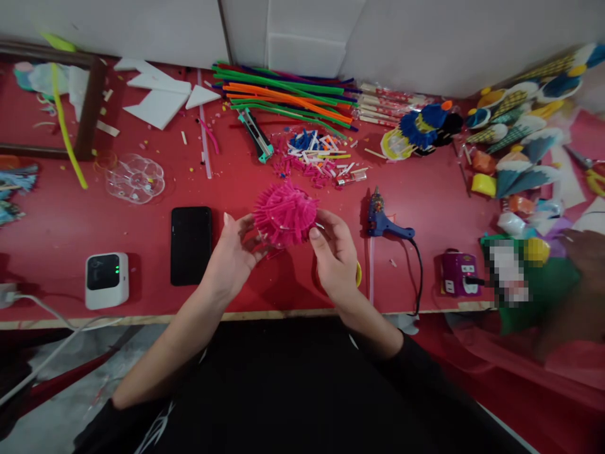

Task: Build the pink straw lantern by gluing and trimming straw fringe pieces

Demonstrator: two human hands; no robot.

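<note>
Our left hand (234,255) lies spread beside, right hand (336,258) pinches, a pink ball (286,214).
It's between them, toward the bench's (146,236) front edge.

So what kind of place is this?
It looks like a craft workspace, maybe a small workshop. You can see colourful pipe cleaners, a blue hot glue gun and a bristly pink craft piece being held up.

Red table (146,230), phone (191,246), glue gun (389,227), cutter (256,135)
</note>
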